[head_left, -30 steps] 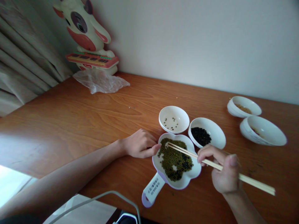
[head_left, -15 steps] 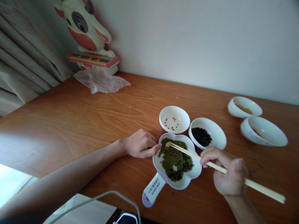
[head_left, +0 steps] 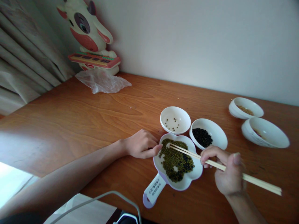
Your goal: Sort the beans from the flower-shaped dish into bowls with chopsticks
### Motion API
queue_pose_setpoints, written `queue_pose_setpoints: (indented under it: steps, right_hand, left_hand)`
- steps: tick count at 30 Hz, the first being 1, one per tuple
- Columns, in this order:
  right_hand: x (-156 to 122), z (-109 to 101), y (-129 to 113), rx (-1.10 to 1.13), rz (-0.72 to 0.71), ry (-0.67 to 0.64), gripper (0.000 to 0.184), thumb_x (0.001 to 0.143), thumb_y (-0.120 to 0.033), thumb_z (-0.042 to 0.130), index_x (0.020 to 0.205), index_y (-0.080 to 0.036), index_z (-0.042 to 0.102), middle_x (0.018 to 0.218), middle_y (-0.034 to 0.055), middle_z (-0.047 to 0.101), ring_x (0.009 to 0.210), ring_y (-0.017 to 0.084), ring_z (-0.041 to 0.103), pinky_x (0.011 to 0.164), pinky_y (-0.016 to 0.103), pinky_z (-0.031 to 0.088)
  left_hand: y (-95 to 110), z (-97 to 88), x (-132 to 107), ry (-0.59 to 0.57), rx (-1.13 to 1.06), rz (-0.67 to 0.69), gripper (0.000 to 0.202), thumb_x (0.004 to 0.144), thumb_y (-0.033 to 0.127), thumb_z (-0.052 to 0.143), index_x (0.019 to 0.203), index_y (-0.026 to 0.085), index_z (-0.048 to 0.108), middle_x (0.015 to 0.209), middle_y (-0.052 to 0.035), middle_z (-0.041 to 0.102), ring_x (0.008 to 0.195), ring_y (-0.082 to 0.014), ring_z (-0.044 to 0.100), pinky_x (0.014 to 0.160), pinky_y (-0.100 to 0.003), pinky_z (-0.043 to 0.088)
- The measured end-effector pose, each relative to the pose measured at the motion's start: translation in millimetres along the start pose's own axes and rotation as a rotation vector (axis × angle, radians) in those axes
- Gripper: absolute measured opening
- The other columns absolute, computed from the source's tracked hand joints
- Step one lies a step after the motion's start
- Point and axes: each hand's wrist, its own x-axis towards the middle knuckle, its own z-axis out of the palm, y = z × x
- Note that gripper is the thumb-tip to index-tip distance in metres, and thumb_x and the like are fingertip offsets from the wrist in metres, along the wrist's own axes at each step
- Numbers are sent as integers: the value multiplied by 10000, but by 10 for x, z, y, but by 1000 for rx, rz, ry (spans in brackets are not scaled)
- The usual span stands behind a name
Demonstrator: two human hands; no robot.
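My right hand (head_left: pixel 227 172) is closed round a pair of pale wooden chopsticks (head_left: pixel 261 183). Their tips, slightly apart, rest among green beans (head_left: pixel 174 155) in a white, lilac-edged, flower-shaped dish (head_left: pixel 184 185) with a labelled handle. Black beans (head_left: pixel 177 176) are mixed in at the dish's lower right. My left hand (head_left: pixel 142 144) has its fingers curled and its thumb on the dish's left rim. Just behind the dish, a white bowl (head_left: pixel 183 116) contains several scattered green beans. To its right, another white bowl (head_left: pixel 218 133) holds a heap of black beans (head_left: pixel 202 137).
Two more white bowls stand at the right, the back one (head_left: pixel 257 107) with yellowish grains, the front one (head_left: pixel 275 132) with contents partly hidden. A cow-shaped toy keyboard (head_left: pixel 95 60) and crumpled clear plastic (head_left: pixel 102 82) sit back left. A pale cable (head_left: pixel 112 192) loops in front.
The chopstick tips have parted slightly and shifted a little to the right, while their rear ends have risen a bit. My left hand keeps its place on the dish.
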Motion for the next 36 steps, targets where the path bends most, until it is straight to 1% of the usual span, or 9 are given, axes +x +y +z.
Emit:
queue_pose_setpoints:
  steps: [4,11,18,21,23,26,30,33,36]
  right_hand:
    - [-4,-7,48,-13,-28,8,741,1036,-628,235,674,-218,734,617,72,669,536,178,584,506,309,455]
    - [-8,73,-89,86,-96,77,722,1037,-625,274,667,-237,758,592,58,662,556,189,590,525,332,446]
    - [-28,-63,-137,122,-202,334,731,991,-718,301,665,-285,791,565,81,672,622,271,625,701,452,470]
    - [15,-110,-150,112,-226,428,707,964,-740,351,630,-282,773,537,94,628,607,288,618,668,464,451]
    - [52,-122,-144,122,-190,461,705,958,-747,356,621,-279,761,540,101,612,597,285,609,623,449,439]
    - [84,-123,-112,151,-143,446,703,952,-748,355,639,-269,763,578,114,623,597,275,595,567,426,417]
    - [70,-119,-88,134,-190,440,694,978,-705,334,666,-260,766,571,99,616,604,258,585,562,411,409]
    - [48,-113,-108,155,-174,316,718,997,-691,299,680,-261,780,568,86,636,608,256,589,614,420,444]
    - [49,-81,-136,132,-131,175,765,984,-733,275,684,-250,787,582,83,656,603,252,597,593,405,454]
  left_hand:
    - [-2,0,-2,-12,10,-5,473,1090,298,377,655,181,521,672,-54,638,608,-131,569,580,-292,379]
    - [-8,2,-3,-19,13,-11,461,1088,289,382,660,179,515,679,-51,645,615,-130,574,581,-299,367]
    - [-12,4,-6,-5,10,-7,455,1080,287,405,654,179,519,665,-46,629,598,-128,568,568,-291,370]
    - [-11,7,-6,6,6,0,452,1078,284,408,653,179,518,660,-44,624,589,-128,564,563,-288,368]
    - [-10,10,-6,18,-1,6,459,1081,284,403,649,180,518,653,-44,618,582,-126,562,560,-285,370]
    - [-8,10,-7,22,-3,3,465,1083,291,399,647,181,516,648,-43,614,578,-126,559,558,-285,370]
    - [-8,3,-7,8,7,1,463,1083,289,394,649,182,515,656,-46,620,585,-127,561,559,-291,368]
    - [-11,2,-5,-7,12,-1,452,1080,282,398,654,181,512,666,-47,629,595,-128,565,565,-295,367]
    - [-12,6,-4,4,5,-1,452,1080,282,401,654,181,509,658,-44,626,593,-127,566,566,-293,366]
